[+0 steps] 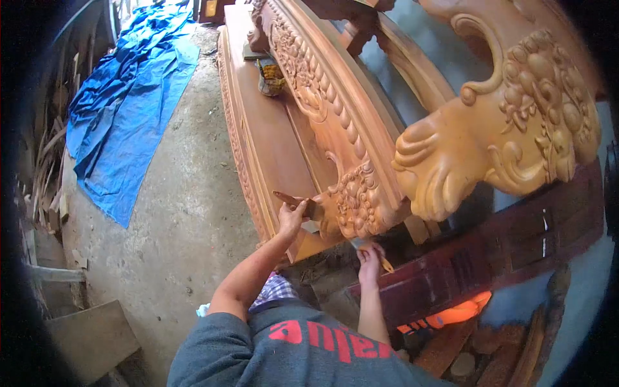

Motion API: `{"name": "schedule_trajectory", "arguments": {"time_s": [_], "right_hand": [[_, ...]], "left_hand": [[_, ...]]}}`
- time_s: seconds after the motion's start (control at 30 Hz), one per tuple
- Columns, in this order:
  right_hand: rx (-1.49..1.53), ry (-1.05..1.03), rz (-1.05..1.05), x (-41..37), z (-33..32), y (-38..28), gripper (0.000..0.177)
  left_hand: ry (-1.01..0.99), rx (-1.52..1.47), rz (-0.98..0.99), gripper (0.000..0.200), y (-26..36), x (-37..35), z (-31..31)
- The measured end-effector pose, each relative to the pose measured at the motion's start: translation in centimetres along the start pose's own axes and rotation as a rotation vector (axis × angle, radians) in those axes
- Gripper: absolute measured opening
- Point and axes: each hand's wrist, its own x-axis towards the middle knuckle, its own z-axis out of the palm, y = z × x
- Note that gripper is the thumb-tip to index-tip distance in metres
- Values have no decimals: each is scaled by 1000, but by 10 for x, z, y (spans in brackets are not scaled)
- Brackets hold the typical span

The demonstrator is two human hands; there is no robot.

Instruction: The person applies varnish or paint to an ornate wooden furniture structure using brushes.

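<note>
My left hand (293,218) is closed round a wide brush with a brown wooden handle (284,197). Its dark bristles (314,209) are against or very near the carved end of a reddish-brown wooden piece (358,200). Lower and to the right, my right hand (369,259) grips a second brush with a yellowish handle (387,265); its pale head (358,242) points up and left, just below the carving. Whether that head touches the wood I cannot tell.
A large carved leg (445,161) stands at the right. A yellow-and-dark container (271,77) is on the long panel (264,122). Blue tarp (122,116) covers floor at the left, near scrap wood (48,161). Dark red panels (451,271) and orange cloth (461,311) lie lower right.
</note>
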Motion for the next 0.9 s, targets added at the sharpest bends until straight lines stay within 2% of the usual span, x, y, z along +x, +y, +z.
{"name": "schedule_trajectory", "arguments": {"time_s": [0.03, 0.1, 0.13, 0.2, 0.23, 0.3, 0.33, 0.37, 0.4, 0.47, 0.5, 0.53, 0.6, 0.63, 0.67, 0.73, 0.77, 0.83, 0.9], "right_hand": [[112, -58, 6, 6, -2, -13, 20], [288, -116, 6, 21, -4, -32, 24], [291, -121, 10, 26, -2, -31, 24], [322, -84, 0, 33, 3, -25, 28], [247, -7, 113, 36, 3, -16, 33], [43, 32, 80, 35, 0, 6, 33], [-24, 44, 55, 31, 4, 4, 32], [-30, 49, 62, 35, -2, 7, 32], [-21, 43, 87, 41, -18, 10, 37], [-21, 37, 112, 45, -28, -2, 42], [143, 22, 84, 43, -19, -16, 40], [312, 10, 53, 44, -13, -25, 38], [392, -5, 79, 61, -28, -10, 33], [349, -41, 82, 63, -26, -3, 40], [300, -74, 89, 62, -27, 3, 47], [177, -176, 18, 47, -11, 10, 51], [124, -135, 11, 39, -5, 8, 52], [16, -85, -25, 34, -11, 9, 52], [-14, -87, -69, 34, -19, 3, 53]], "left_hand": [[-31, -131, -23, 23, 28, -20, 7], [-88, -226, -63, 23, 35, -29, 11], [-155, -317, -103, 24, 37, -31, 13], [-124, -329, -128, 27, 30, -32, 8], [-128, -266, -90, 27, 17, -27, 3], [-122, -211, -58, 27, -5, -11, -7], [-87, -138, 30, 26, -11, -2, -13], [-53, -61, 112, 25, -18, 5, -17], [-52, -60, 95, 25, -19, 7, -18], [7, -159, 160, 19, -2, 14, -16], [9, -240, 128, 18, 32, 0, -10], [4, -235, 128, 18, 32, 9, -8], [-137, -252, 88, 18, 29, 29, -3], [-165, -495, -156, 20, 49, 24, 3], [-172, -497, -177, 20, 46, 30, 5], [-153, -297, -174, 23, 39, 44, 5], [-158, -294, -183, 23, 41, 55, 1], [-120, 137, -19, 27, 51, 76, -8], [-134, 73, -21, 29, 53, 99, -7]]}}
